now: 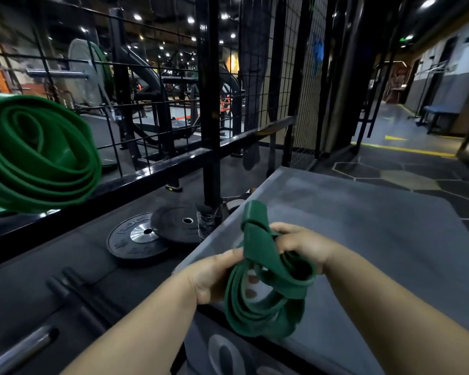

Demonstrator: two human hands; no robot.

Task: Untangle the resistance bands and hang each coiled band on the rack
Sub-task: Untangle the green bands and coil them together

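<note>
Both hands grip the band (257,307) in the lower centre of the frame. The left hand (214,277) has its fingers curled through the coil. The right hand (301,244) clenches the twisted upper folds, and a knotted loop sticks up just above it. The band is flat, matte, dark green rubber in several loose loops. Both forearms reach in from below over a grey pad (363,226). A second band (38,152), coiled, sits at the left edge by the black wire rack (211,104).
</note>
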